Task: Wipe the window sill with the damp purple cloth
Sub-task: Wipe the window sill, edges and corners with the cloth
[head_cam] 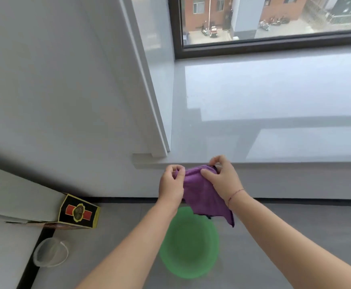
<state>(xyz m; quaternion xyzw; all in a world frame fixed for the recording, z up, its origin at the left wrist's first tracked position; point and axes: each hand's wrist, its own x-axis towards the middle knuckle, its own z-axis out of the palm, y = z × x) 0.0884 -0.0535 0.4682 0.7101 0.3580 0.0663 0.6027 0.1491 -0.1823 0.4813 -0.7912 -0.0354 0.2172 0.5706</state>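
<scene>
A purple cloth (203,192) hangs between both my hands, just below the front edge of the glossy grey window sill (264,113). My left hand (171,184) pinches its upper left corner. My right hand (222,178) grips the upper right part, fingers curled over the fabric. The cloth's lower end droops over a green basin (189,245) on the floor. The cloth is not touching the sill's top surface.
The dark-framed window (274,44) runs along the sill's far side. A white wall panel (153,101) bounds the sill on the left. On the floor at left lie a black-and-yellow box (78,211) and a clear plastic cup (50,254).
</scene>
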